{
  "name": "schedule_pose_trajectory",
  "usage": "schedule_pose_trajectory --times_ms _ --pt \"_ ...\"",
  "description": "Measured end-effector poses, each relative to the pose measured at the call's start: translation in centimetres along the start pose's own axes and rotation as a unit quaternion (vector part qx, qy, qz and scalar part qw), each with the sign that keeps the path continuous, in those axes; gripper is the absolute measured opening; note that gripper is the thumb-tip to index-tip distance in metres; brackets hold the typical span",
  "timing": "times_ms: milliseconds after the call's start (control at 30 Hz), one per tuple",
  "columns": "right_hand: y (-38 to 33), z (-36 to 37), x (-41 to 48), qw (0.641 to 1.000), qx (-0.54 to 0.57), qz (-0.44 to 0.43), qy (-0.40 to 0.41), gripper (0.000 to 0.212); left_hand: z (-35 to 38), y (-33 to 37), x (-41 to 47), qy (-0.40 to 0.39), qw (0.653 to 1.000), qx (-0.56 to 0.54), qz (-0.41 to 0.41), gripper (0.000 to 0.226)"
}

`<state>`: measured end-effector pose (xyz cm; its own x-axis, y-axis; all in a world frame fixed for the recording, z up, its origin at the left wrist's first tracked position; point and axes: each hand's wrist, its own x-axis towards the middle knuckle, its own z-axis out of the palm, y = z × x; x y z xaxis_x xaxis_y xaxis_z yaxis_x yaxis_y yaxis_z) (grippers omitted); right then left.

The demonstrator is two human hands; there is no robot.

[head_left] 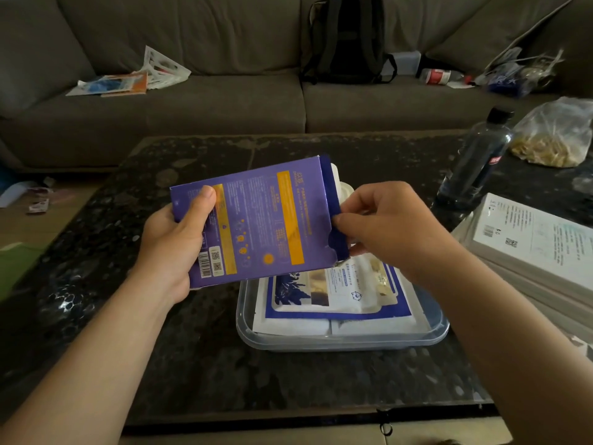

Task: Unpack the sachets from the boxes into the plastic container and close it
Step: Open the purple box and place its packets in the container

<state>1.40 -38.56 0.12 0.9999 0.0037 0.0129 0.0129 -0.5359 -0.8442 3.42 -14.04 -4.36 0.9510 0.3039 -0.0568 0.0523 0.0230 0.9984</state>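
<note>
A flat purple box (260, 220) with yellow bands is held tilted above the dark table. My left hand (179, 239) grips its left end, thumb on the printed face. My right hand (382, 223) pinches the torn open flap at the box's right end. White sachets (345, 187) peek out of that open end. Below and to the right sits a clear plastic container (340, 340), without a lid, holding white and blue sachets (340, 297) lying flat.
A stack of white boxes (526, 239) lies at the right. A dark water bottle (475, 159) and a clear bag of yellowish contents (555, 136) stand behind it. A grey sofa (192, 101) with a backpack (348, 40) and litter lies beyond the table.
</note>
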Motion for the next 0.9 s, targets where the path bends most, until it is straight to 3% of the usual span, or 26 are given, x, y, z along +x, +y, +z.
schedule_pose_trajectory --times_ms 367,500,633,733,900 --pt "0.5 -1.1 0.4 0.971 0.223 0.088 -0.020 0.012 -0.7 -0.1 0.4 0.003 1.000 -0.003 -0.009 0.029" --pt "1.0 -1.5 0.7 0.970 0.232 0.067 -0.017 0.004 -0.8 -0.2 0.5 0.005 1.000 -0.002 -0.015 0.027" --pt "1.1 -1.4 0.5 0.976 0.214 0.029 -0.037 0.025 -0.9 -0.3 0.6 0.000 1.000 0.012 -0.014 0.028" --pt "1.3 -1.1 0.3 0.983 0.182 0.004 -0.017 0.020 -1.0 -0.4 0.7 -0.002 1.000 0.024 -0.014 0.028" --pt "2.5 -2.0 1.1 0.973 0.221 0.049 0.034 0.012 -1.6 -0.2 1.0 0.015 0.999 0.025 -0.025 0.026"
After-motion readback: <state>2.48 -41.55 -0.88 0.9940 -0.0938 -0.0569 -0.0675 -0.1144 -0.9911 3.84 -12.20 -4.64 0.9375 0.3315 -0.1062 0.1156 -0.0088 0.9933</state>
